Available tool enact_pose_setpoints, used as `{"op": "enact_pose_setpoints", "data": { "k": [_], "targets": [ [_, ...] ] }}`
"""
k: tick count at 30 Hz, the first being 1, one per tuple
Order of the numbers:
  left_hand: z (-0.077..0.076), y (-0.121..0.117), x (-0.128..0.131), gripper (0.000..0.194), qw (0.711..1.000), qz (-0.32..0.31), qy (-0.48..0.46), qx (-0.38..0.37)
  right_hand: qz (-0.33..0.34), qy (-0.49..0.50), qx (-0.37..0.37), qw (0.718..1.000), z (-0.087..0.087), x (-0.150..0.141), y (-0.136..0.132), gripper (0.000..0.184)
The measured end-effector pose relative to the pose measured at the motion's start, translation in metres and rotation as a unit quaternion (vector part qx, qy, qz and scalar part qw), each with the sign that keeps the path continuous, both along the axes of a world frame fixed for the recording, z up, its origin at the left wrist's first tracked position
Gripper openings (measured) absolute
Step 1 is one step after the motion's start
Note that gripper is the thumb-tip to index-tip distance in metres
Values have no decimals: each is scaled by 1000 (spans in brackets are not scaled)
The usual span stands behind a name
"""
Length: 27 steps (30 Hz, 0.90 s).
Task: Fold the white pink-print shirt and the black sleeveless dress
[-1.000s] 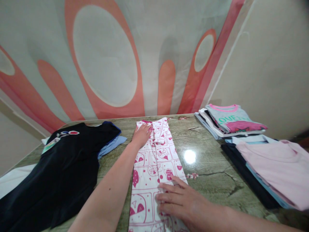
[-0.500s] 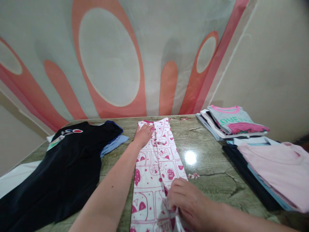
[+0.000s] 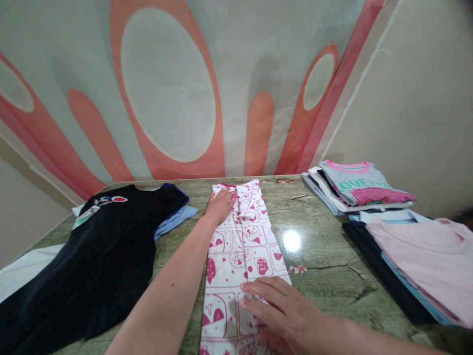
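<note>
A white garment with pink prints (image 3: 232, 256), its sides turned in to make a long strip, lies flat up the middle of the table. Its pink neckline points to the far edge. My left hand (image 3: 220, 204) rests flat on the upper left part, below the neckline, fingers stretched out. Over the lower right part is my right hand (image 3: 279, 305), fingers spread and nothing held in them. Whether its fingertips touch the cloth I cannot tell. The lowest end of the garment runs out of view.
Left of the garment lies a dark T-shirt (image 3: 114, 251) over a blue cloth (image 3: 177, 219) and a white cloth (image 3: 29, 266). To the right are two stacks of folded clothes, topped by a grey shirt (image 3: 354, 180) and a pink shirt (image 3: 424, 251). A patterned wall stands behind the table (image 3: 318, 276).
My right hand has let go of the garment's right edge and opened, its fingers now spread over the cloth. The gathered fold there now lies flat. My left hand stays in place.
</note>
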State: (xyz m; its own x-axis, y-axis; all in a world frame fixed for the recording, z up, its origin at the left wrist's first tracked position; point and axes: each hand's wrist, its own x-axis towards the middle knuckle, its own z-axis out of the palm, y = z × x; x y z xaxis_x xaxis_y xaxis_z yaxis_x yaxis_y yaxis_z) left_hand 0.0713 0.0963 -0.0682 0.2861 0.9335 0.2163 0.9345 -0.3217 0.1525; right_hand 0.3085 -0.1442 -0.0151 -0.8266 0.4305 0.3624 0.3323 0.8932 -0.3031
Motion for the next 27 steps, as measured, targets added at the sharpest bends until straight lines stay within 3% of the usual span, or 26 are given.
{"op": "enact_pose_setpoints", "data": {
  "k": [3,6,9,12,15,21,27],
  "targets": [
    [1,-1,1,45,1000,0,-1,3,-1,-16,-1,1000,-7,0,-4,26],
    [1,-2,1,45,1000,0,0,5,1,-46,54,997,-23,-3,-9,3],
    [1,-1,0,45,1000,2,1,3,-16,-42,128,991,-40,-10,-14,15],
    [0,0,0,44,1000,0,2,2,-31,-30,147,988,-48,-13,-17,15],
    [0,0,0,44,1000,1,2,4,-29,-20,143,989,-43,-10,-18,13],
    [-1,0,0,44,1000,-1,-3,5,-19,-17,99,995,-16,4,-17,20],
    [-2,2,-1,44,1000,1,0,3,0,-78,100,992,-38,5,-23,18]
  ]
}}
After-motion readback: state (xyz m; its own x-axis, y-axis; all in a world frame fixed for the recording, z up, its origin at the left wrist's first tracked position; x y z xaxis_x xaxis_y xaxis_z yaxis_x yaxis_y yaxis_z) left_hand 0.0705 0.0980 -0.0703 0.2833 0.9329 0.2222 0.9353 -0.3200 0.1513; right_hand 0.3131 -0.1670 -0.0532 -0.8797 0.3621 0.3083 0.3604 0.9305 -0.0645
